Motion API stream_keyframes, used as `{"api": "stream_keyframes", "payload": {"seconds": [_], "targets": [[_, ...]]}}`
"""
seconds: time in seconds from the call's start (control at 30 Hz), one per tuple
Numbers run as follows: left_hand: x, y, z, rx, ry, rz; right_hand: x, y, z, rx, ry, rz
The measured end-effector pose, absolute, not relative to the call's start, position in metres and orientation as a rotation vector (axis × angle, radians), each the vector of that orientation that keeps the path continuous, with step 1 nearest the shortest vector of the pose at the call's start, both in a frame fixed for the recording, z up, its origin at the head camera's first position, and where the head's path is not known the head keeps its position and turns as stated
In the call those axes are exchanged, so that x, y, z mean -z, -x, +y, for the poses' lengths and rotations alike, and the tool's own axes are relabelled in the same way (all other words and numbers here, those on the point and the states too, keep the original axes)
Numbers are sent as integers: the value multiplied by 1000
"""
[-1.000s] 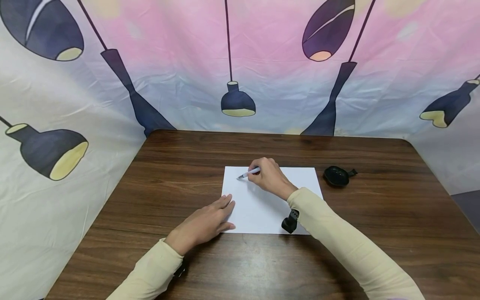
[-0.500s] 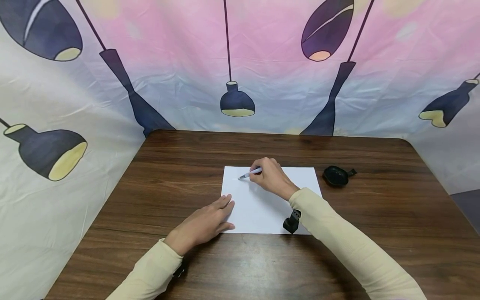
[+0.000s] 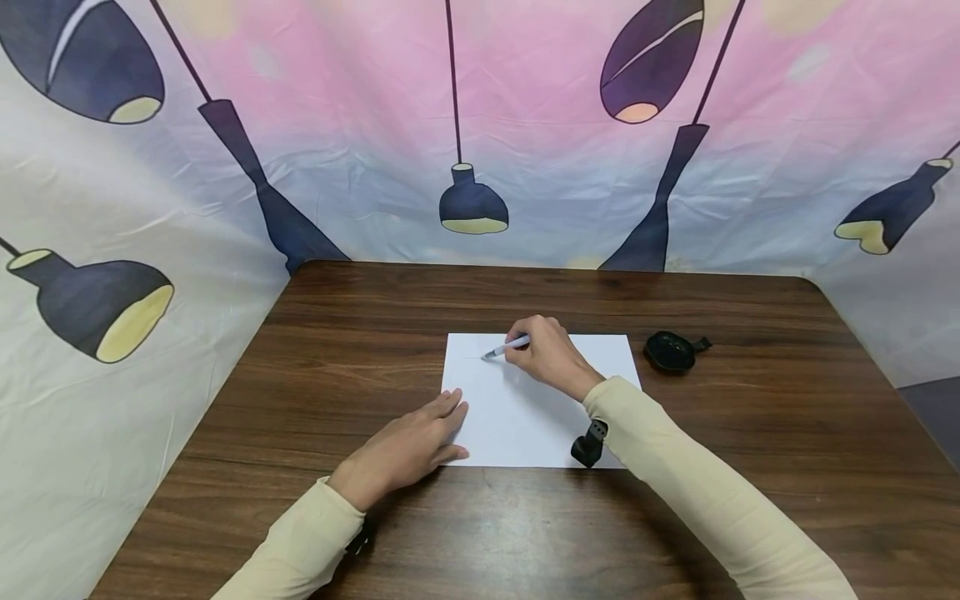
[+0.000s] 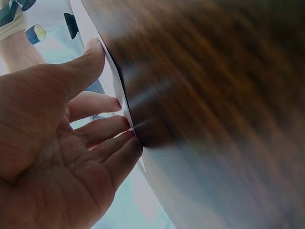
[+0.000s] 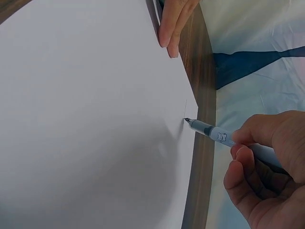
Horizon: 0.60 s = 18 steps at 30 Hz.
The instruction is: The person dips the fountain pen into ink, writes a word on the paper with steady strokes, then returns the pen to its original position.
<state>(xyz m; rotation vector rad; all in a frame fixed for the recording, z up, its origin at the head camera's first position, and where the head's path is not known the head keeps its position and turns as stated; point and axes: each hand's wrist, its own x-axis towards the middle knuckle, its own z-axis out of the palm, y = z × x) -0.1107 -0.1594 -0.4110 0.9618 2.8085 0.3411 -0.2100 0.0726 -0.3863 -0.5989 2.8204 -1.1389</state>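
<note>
A white sheet of paper (image 3: pixel 517 417) lies flat on the brown wooden table. My right hand (image 3: pixel 551 354) pinches a pale fountain pen (image 5: pixel 221 136) between thumb and fingers, its nib touching the paper near the upper left. A short thin line (image 5: pixel 186 107) trails from the nib. With fingers extended, my left hand (image 3: pixel 408 442) rests on the sheet's left edge. In the left wrist view the left fingertips (image 4: pixel 128 121) press along the paper's edge.
To the right of the paper sits a small black object (image 3: pixel 671 352) with a short tab. Behind the wooden table (image 3: pixel 360 333) hangs a cloth backdrop (image 3: pixel 360 183) printed with lamps. A dark wrist device (image 3: pixel 588 446) hangs below the right sleeve.
My right hand and the pen have moved slightly to the right along the paper. A short thin line has grown behind the nib. The left hand has stayed in place.
</note>
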Motion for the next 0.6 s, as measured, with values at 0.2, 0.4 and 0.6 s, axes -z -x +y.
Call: {"api": "stream_keyframes", "payload": {"seconds": [0.2, 0.4, 0.6], "targets": [[411, 111, -159, -349, -948, 2800, 388, 210, 76, 1142, 591, 2816], [411, 110, -159, -345, -929, 2797, 386, 209, 80, 1143, 593, 2813], [410, 111, -158, -341, -923, 2795, 385, 209, 84, 1134, 563, 2820]]}}
